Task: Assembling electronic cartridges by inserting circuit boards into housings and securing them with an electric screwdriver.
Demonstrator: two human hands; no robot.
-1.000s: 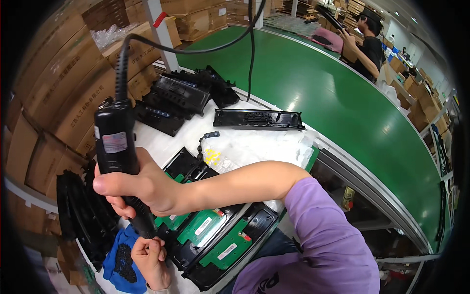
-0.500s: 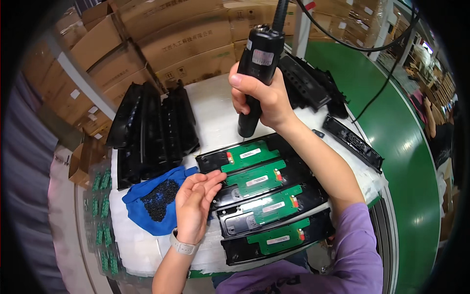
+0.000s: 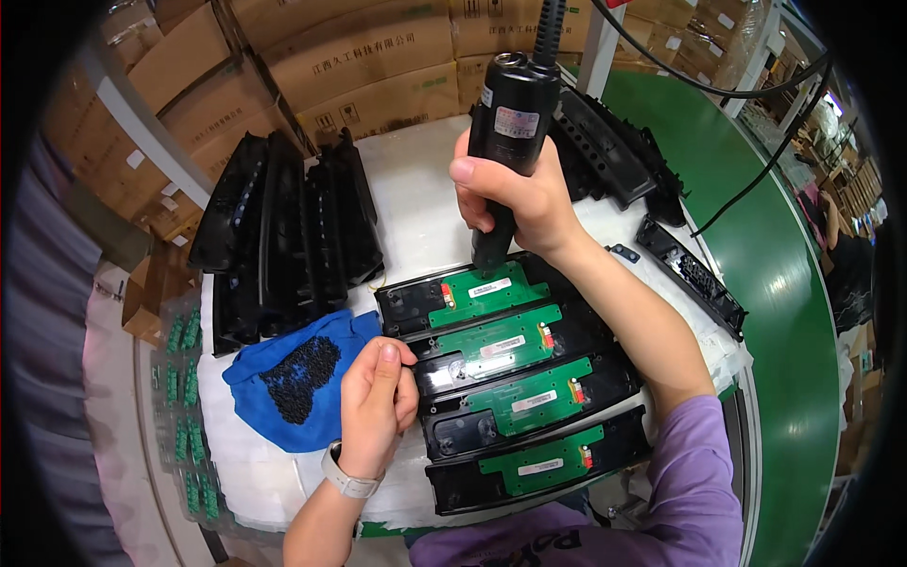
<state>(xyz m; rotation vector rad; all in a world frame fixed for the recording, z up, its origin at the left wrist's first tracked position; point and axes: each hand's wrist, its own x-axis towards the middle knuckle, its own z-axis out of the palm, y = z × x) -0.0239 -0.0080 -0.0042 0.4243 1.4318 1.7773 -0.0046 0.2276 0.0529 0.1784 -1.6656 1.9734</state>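
My right hand (image 3: 529,194) is wrapped round a black electric screwdriver (image 3: 512,104), held upright with its cord leading up. Its nose points down at the far edge of the farthest green circuit board (image 3: 470,305); I cannot tell whether the bit touches. Several long black plastic panels (image 3: 402,310), each bearing a green board, lie in a row before me. Beside the row's left end, my left hand (image 3: 376,402) is closed with curled fingers; anything in it is hidden. Left of it, a blue cloth (image 3: 250,387) holds a pile of small black screws (image 3: 302,380).
Black plastic housings (image 3: 283,236) stand stacked at the left, with more housings (image 3: 605,142) at the far right. A narrow black tray (image 3: 694,279) of small dark parts lies right. Green boards in clear trays (image 3: 179,406) sit left. Cardboard boxes (image 3: 368,57) rise behind.
The screwdriver has come down closer to the farthest board. My left hand has drawn back slightly from the panels, and its stretched fingers have curled closed.
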